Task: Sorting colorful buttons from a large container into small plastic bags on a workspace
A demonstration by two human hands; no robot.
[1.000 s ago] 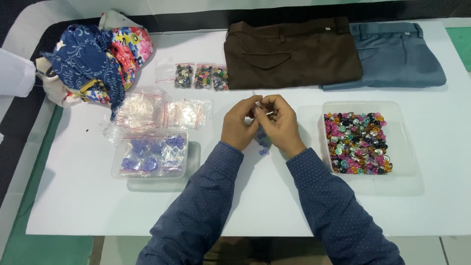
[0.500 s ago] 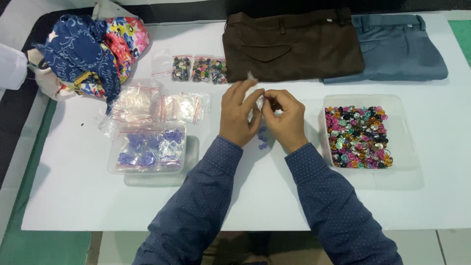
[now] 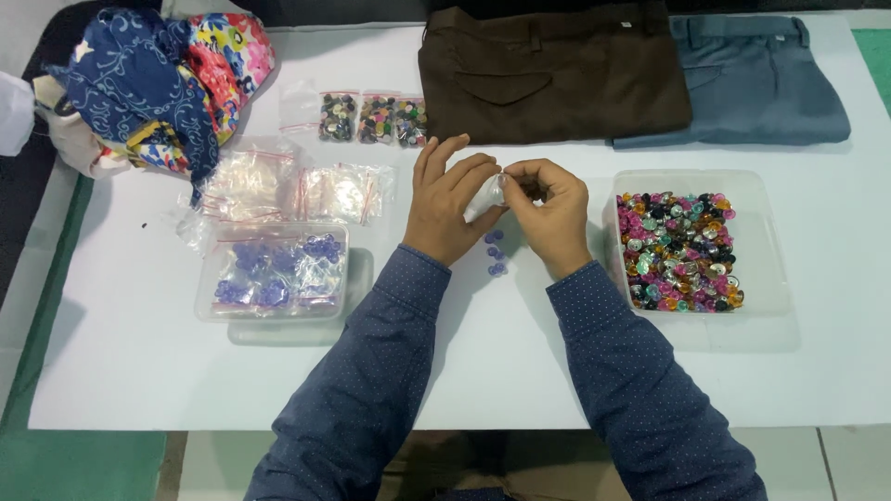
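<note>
Clear plastic is what both hands are working: a small transparent bag [image 3: 484, 197] sits pinched between them, above the middle of the white surface [image 3: 464, 371]. The left hand [image 3: 448, 202] grips the bag's lower-left end with thumb and forefinger, the other fingers fanned upward out of the way, while the right hand [image 3: 553, 211] closes its fingertips on the upper-right end, so the two hands are together and clamped on the same little pouch. Its long axis runs on a slant, low at the left and rising to the right, and the mouth seems to point toward the right hand, though fingers cover that end and I can't be sure. Just below the hands, a few small purple buttons [image 3: 495, 252] lie loose on the surface, right under the bag, handy for whichever fingers let go. To the right, within easy reach, a clear tray [image 3: 772, 278] is heaped with mixed coloured buttons. To the left, a lidded clear box [image 3: 273, 271] holds bags of purple pieces, with empty clear bags [image 3: 297, 190] piled behind it and three filled bags [image 3: 373, 119] further back. Folded brown trousers [image 3: 557, 70] and grey-blue trousers [image 3: 752, 79] lie along the far edge, a bundle of patterned fabric [image 3: 158, 79] at the far left corner.
</note>
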